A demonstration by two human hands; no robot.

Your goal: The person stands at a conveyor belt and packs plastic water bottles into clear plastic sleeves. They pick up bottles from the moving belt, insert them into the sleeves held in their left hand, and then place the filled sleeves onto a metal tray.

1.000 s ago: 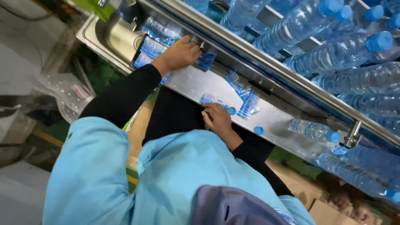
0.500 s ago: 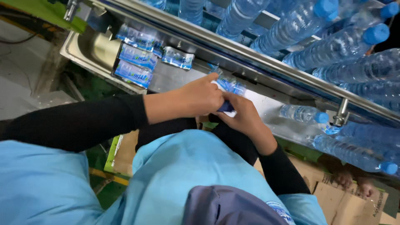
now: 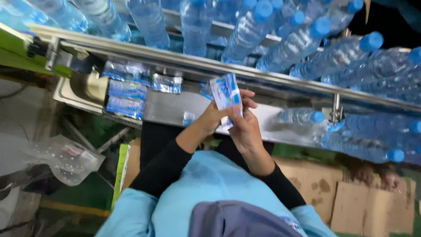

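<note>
Both my hands meet in front of my chest over a steel shelf. My left hand and my right hand together hold a thin stack of blue-and-white plastic labels, raised upright above the shelf. A small water bottle with a blue cap lies on its side on the shelf just right of my hands. More label bundles lie on the shelf's left end.
Many blue-capped water bottles crowd a conveyor behind a steel rail. More bottles lie at the right. Cardboard boxes stand below on the right. A clear plastic bag lies on the floor at left.
My hands were apart on the shelf, the left one at the label bundles. They came together and now hold labels lifted off the shelf. The camera view shifted left.
</note>
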